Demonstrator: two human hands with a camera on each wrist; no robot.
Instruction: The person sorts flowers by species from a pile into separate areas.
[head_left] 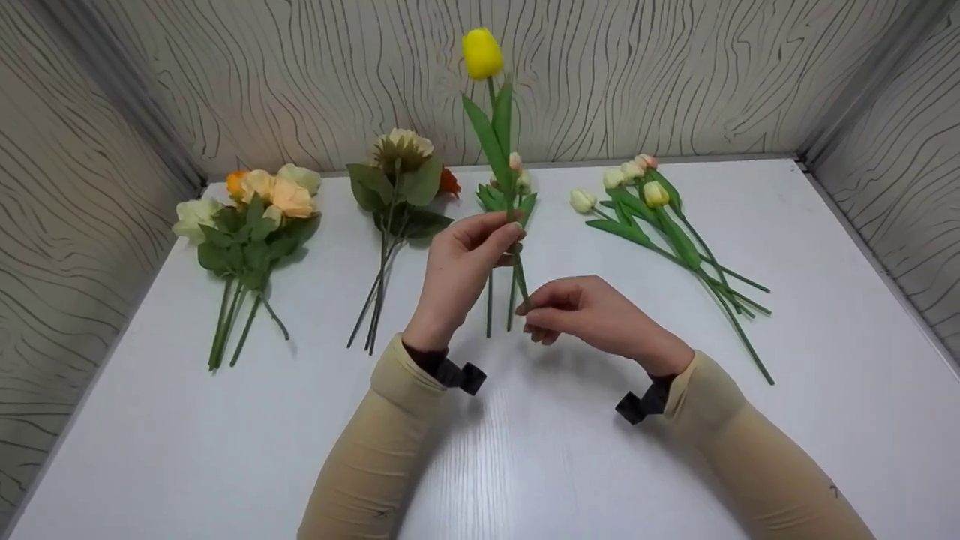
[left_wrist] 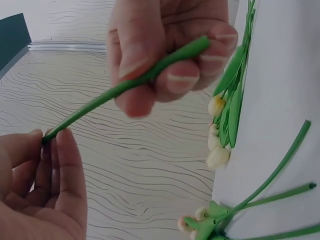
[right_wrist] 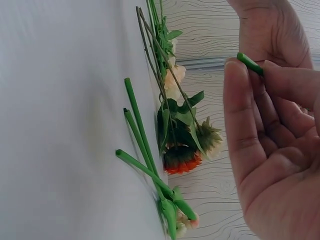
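A yellow artificial tulip [head_left: 482,54] with long green leaves stands upright in front of me, raised over the table. My left hand [head_left: 474,255] pinches its stem just below the leaves. Lower down, the thumb and fingers of my right hand [head_left: 592,319] pinch the stem [left_wrist: 105,97] near its cut end. In the right wrist view the green stem tip [right_wrist: 248,63] pokes out between thumb and forefinger. Behind my hands lies a small bunch of pale tulips [head_left: 523,180], partly hidden by the left hand and the raised flower.
On the white table [head_left: 187,450], peach and cream roses [head_left: 259,202] lie at the far left. Beside them are dark-stemmed flowers [head_left: 401,161], one cream and one orange-red. Several tulips [head_left: 660,199], white, pink and yellow, lie at the right. A patterned wall [head_left: 337,67] rises behind.
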